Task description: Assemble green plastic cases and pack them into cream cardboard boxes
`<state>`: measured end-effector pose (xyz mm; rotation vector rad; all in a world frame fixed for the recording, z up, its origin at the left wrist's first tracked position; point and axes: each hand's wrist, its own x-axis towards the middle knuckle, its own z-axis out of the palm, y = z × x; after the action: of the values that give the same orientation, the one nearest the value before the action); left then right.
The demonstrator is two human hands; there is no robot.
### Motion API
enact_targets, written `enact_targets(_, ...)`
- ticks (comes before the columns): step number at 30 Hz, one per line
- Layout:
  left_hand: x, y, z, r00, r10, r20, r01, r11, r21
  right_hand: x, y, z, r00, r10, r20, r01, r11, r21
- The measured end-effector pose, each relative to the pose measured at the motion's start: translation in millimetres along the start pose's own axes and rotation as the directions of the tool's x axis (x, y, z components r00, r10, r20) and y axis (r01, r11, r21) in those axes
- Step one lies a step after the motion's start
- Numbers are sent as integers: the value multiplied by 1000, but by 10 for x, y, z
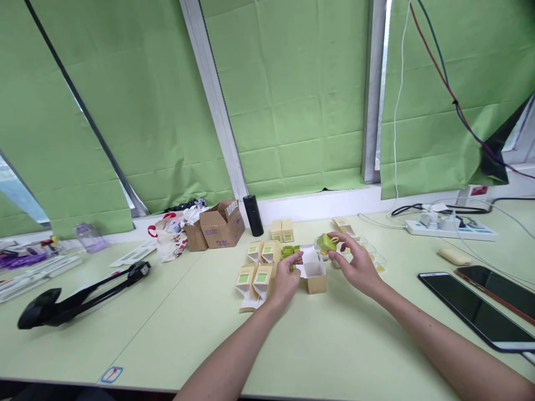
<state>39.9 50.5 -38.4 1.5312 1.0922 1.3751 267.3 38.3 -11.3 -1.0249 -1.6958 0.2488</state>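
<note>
Between the thumb and fingers of my right hand (354, 262) is a small green container (326, 243) with a yellow-green loop and a paler, clear-looking lower part. It is above and just right of an open small cardboard box (316, 283), whose white inner flaps stand up. My left hand (286, 278) is at the box's left side, fingers bent together. A bit of green shows at its fingertips, but what they grip is partly hidden. Behind them are small green pieces (288, 250). Several small tan boxes with green labels (262, 275) stand open-flapped to the left.
Clear plastic cups (378, 260) lie beyond my right hand. Two tan boxes (282, 230), a black cylinder (253, 215) and a cardboard carton (221, 224) stand behind. Phones (476, 306) and a power strip (451, 229) are right; a black strap-like device (83, 295) lies left.
</note>
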Motion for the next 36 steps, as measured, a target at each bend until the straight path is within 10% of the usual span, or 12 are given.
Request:
enact_targets(21,-2,-24,17,1000,-10,15,11,999,-49,-78,-4,72,932,-226,284,284,941,-183)
enact_targets(36,5,-49,29,1000,4,2,-4,999,-48,-121,-23,87,916,-154,370,231,958,-172)
